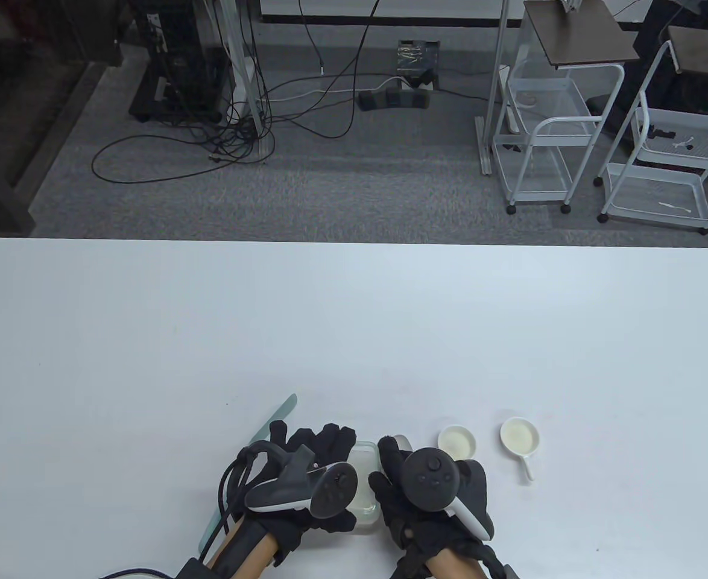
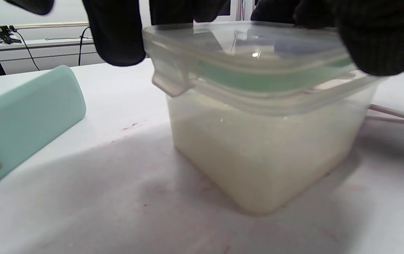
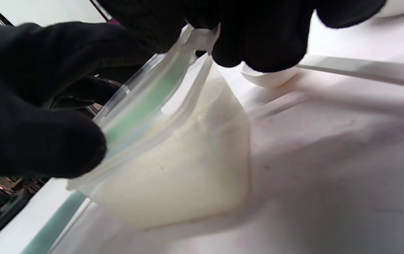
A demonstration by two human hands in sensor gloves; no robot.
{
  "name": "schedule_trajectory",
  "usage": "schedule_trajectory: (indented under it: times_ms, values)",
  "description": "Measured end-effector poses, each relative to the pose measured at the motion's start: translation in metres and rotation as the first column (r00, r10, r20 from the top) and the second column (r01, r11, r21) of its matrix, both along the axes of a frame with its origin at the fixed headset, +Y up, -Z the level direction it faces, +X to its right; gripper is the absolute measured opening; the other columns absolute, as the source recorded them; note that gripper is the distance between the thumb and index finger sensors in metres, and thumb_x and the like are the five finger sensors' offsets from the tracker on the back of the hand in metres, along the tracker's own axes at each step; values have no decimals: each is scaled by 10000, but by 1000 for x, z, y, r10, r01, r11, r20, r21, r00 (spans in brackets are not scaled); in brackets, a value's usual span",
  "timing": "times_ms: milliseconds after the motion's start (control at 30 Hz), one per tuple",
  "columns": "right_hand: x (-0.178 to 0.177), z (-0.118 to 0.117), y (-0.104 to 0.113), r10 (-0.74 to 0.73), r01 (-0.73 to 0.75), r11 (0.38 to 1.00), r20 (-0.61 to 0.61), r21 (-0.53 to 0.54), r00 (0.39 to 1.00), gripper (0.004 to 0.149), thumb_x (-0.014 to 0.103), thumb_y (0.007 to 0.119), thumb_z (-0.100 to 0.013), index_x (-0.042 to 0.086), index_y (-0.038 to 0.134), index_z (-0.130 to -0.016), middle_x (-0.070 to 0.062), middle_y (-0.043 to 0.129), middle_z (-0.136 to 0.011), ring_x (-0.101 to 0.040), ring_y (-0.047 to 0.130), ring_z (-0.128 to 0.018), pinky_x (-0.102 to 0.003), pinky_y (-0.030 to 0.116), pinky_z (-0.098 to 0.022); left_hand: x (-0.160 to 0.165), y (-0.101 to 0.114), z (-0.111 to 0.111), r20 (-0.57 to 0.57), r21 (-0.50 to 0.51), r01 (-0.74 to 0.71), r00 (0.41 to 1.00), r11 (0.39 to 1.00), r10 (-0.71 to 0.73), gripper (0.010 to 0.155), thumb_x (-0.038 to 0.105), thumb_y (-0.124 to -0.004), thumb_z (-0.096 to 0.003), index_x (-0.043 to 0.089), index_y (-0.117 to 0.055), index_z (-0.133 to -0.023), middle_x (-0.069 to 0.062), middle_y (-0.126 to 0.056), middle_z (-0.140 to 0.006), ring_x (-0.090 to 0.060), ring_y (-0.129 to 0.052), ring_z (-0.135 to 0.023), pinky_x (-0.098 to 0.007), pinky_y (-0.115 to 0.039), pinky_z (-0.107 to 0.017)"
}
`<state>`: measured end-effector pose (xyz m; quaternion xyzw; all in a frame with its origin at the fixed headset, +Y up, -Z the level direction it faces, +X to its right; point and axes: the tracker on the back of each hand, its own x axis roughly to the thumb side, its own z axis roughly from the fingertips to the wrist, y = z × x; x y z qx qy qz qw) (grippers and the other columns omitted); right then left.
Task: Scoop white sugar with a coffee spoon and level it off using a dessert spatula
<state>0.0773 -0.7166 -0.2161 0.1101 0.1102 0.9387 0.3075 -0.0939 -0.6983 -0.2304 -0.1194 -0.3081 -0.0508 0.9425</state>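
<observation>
Right wrist view shows our right fingers (image 3: 258,42) pinching the lid (image 3: 145,95) tab while left fingers (image 2: 117,38) rest atop the sugar tub (image 2: 258,158) on the surface (image 1: 354,338); we should peel gently, bracing the tub.

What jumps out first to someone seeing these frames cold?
Two black-gloved hands, left hand and right hand, meet at the near table edge around a clear square plastic container of white sugar, its green-sealed lid still on. A long pale-green dessert spatula lies just left of it. To the right sit a small white round dish and a small white handled dish.
</observation>
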Motion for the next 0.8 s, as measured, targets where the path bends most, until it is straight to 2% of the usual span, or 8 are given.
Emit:
schedule_trajectory:
  times_ms: [700,800]
  values:
    - [-3,2,-1,48,-49,998,-15,-48,999,627,237,738,-575,-64,511,-1076,-334,715,-930,-486,796,-733,-778,581,-594,-2,-2,1,-3,-57,-18,1000,998,18,1181,790,-762,-319,119,-365,-1206,-203,-506,-1253,-522,-758,-1012,-820,-549,-680]
    - [-3,2,-1,52,-53,996,-16,-65,998,630,237,735,-576,-64,503,-1078,-332,714,-932,-484,793,-736,-778,580,-595,-4,-3,0,-19,-89,-33,999,995,31,1173,779,-764,-327,129,-345,-1209,-189,-473,-1264,-517,-750,-1018,-817,-543,-683]
